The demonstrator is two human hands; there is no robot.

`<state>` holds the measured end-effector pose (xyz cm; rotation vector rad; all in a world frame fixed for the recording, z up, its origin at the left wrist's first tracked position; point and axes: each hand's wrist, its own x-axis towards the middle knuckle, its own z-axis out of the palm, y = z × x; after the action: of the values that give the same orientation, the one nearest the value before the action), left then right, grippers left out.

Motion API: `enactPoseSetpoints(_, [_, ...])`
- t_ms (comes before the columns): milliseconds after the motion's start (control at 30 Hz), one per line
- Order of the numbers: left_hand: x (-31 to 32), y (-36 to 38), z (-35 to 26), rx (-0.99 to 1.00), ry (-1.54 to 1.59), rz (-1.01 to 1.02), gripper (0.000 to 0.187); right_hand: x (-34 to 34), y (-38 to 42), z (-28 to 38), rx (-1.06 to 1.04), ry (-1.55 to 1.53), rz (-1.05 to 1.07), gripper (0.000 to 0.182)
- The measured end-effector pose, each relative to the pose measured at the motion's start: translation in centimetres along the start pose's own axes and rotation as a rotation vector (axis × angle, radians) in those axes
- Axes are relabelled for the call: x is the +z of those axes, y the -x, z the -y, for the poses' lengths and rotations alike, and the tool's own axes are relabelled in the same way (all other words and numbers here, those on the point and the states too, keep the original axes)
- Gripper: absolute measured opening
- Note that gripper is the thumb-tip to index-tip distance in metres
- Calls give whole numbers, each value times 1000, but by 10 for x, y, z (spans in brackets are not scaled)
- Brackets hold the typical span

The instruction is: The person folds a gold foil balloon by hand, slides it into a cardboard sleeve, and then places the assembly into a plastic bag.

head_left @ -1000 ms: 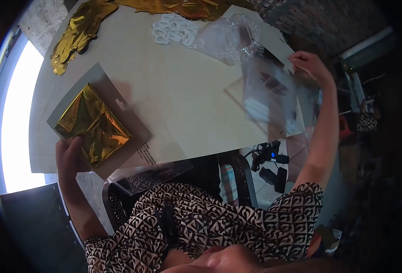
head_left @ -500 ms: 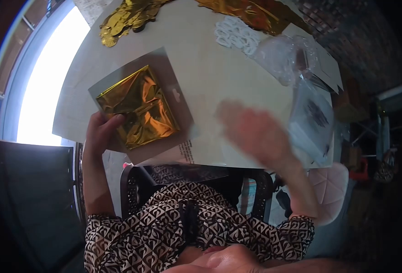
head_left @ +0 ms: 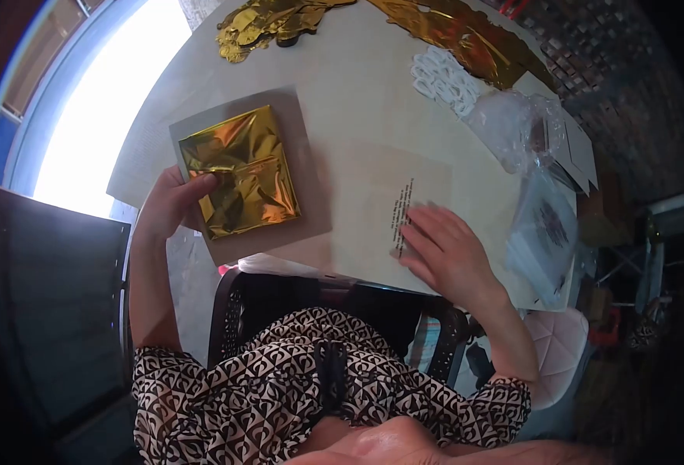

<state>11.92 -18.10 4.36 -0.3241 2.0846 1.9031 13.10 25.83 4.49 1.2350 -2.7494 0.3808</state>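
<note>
My left hand point(head_left: 170, 203) grips the left edge of a folded gold foil packet point(head_left: 241, 190) and the flat grey-brown card point(head_left: 309, 178) beneath it, thumb on top of the foil. The foil is shiny and creased. My right hand point(head_left: 452, 254) rests on a clear plastic bag point(head_left: 412, 167) with black printed text, fingers stretched out. The bag lies flat on the table to the right of the card, and its outline is faint.
On the pale table point(head_left: 365, 101) lie gold foil pieces point(head_left: 261, 29), a larger gold foil sheet point(head_left: 474, 39) and bundled white cords point(head_left: 444, 80). Crumpled clear plastic point(head_left: 512, 128), white cards point(head_left: 578, 147) and a stack of clear bags point(head_left: 543, 232) sit along the right edge.
My right hand has come down from a blurred sweep and rests on the clear bag, which lies farther right. My left hand keeps hold of the foil packet and card. The view has shifted slightly.
</note>
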Motion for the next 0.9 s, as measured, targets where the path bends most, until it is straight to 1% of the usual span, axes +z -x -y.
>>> enactPoseSetpoints(33, [-2,-3,3,-6,0,-2,29,2,-12,2,-45,44,-45,49])
enactPoseSetpoints(67, [-3,-6,9,26,-23,-8,28,8,-27,5,-50,38,-43,49])
enactPoseSetpoints(133, [-9,-7,12,49,-44,-23,28,22,-56,9,-255,10,-121,42])
enactPoseSetpoints(167, [-12,-7,10,52,-93,-18,29,26,-65,5,-264,2,-119,42])
enactPoseSetpoints(233, [-12,-2,5,46,-139,-25,29,34,-80,1,-423,68,-44,39])
enactPoseSetpoints(333, [-2,1,-3,72,-111,-25,30,37,-80,-6,-477,40,-77,41])
enactPoseSetpoints(367, [-2,3,-6,45,-111,-9,30,36,-80,-6,-488,35,-65,41])
enactPoseSetpoints(433, [-3,4,-4,10,-104,5,30,35,-79,-5,-511,52,-127,38])
enactPoseSetpoints(500, [-4,1,-1,63,-89,12,39,28,-81,-2,-507,55,-74,37])
enactPoseSetpoints(567, [-3,0,-4,59,-106,8,40,26,-82,-2,-504,60,-22,35])
enactPoseSetpoints(667, [-2,2,-5,65,-141,-10,40,30,-85,-1,-509,23,-43,35])
enactPoseSetpoints(733, [-2,4,-7,70,-154,-23,40,35,-90,0,-527,-28,-158,35])
enactPoseSetpoints(800, [-1,7,-12,62,-158,17,36,30,-91,4,-525,-22,-130,34])
enactPoseSetpoints(867, [-1,8,-14,56,-169,19,36,27,-90,4,-519,-15,-102,33])
enactPoseSetpoints(900, [-1,8,-15,52,-179,22,37,25,-89,2,-528,9,-49,32])
